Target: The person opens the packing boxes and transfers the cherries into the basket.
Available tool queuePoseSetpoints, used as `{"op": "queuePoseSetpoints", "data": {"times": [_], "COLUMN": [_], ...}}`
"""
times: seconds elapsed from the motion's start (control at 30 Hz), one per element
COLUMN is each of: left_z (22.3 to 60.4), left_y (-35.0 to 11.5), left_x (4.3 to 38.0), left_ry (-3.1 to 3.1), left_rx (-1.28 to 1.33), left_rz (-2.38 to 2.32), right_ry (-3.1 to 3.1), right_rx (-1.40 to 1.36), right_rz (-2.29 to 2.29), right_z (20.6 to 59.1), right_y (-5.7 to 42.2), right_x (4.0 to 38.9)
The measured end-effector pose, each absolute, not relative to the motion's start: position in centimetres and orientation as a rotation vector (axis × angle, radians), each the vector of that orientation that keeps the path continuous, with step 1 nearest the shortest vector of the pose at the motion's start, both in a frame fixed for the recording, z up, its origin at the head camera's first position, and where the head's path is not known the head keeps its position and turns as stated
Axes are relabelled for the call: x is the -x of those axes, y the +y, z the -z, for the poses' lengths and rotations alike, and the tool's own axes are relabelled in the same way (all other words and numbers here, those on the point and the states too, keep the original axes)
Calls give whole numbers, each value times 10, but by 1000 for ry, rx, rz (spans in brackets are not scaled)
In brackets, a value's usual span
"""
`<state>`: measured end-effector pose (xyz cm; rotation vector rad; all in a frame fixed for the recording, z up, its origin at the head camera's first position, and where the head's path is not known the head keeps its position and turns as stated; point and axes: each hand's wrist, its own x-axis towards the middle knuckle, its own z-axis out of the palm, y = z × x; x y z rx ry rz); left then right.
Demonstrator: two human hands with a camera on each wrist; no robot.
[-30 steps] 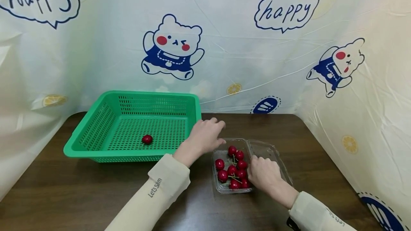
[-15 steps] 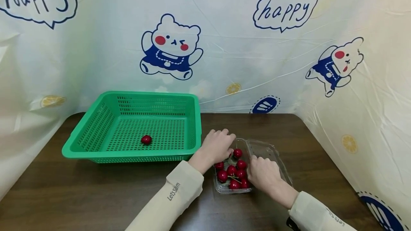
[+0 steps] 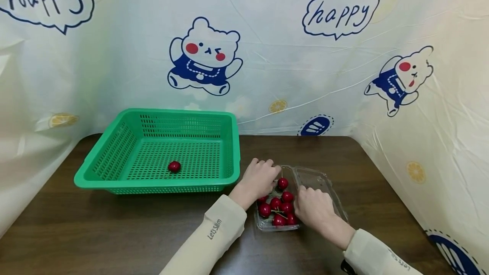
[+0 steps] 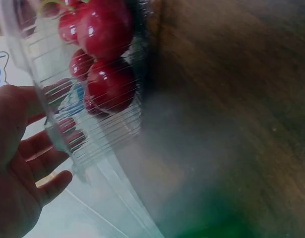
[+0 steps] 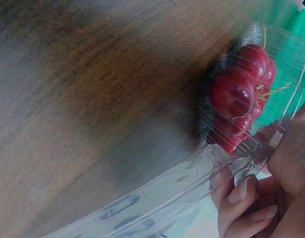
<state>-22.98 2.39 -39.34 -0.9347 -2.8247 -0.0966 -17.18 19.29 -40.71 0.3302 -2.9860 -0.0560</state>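
A clear plastic clamshell box [image 3: 318,178] lies open on the brown table [image 3: 114,228], with several red cherries [image 3: 277,209] in its left half. My left hand [image 3: 260,178] reaches over the box's far left corner, fingers bent down beside the topmost cherry [image 3: 282,183]. In the left wrist view those fingers [image 4: 45,148] show through the plastic wall [image 4: 97,144], spread and loose, with nothing pinched. My right hand [image 3: 315,207] grips the box's middle rim, and its fingers [image 5: 246,191] curl round the plastic edge next to the cherries [image 5: 234,91].
A green perforated basket [image 3: 153,183] stands left of the box, holding one cherry [image 3: 174,166]. A printed plastic sheet [image 3: 267,75] walls the table at the back and both sides. Bare tabletop lies in front of the basket.
My left hand has moved right from beside the basket's corner to over the box, and now covers one of the top cherries. The right hand has stayed on the box.
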Motion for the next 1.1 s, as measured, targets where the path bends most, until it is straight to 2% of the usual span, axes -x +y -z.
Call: {"op": "queuePoseSetpoints", "data": {"times": [0.6, 1.1], "left_z": [410, 415], "left_y": [31, 33], "left_x": [224, 222], "left_ry": [-2843, -2733], "left_rx": [933, 1038], "left_rz": [-28, -123], "right_ry": [-2976, -2950], "right_rx": [-335, -346], "right_rz": [56, 60], "right_z": [405, 406], "right_y": [192, 192], "right_x": [170, 169]}}
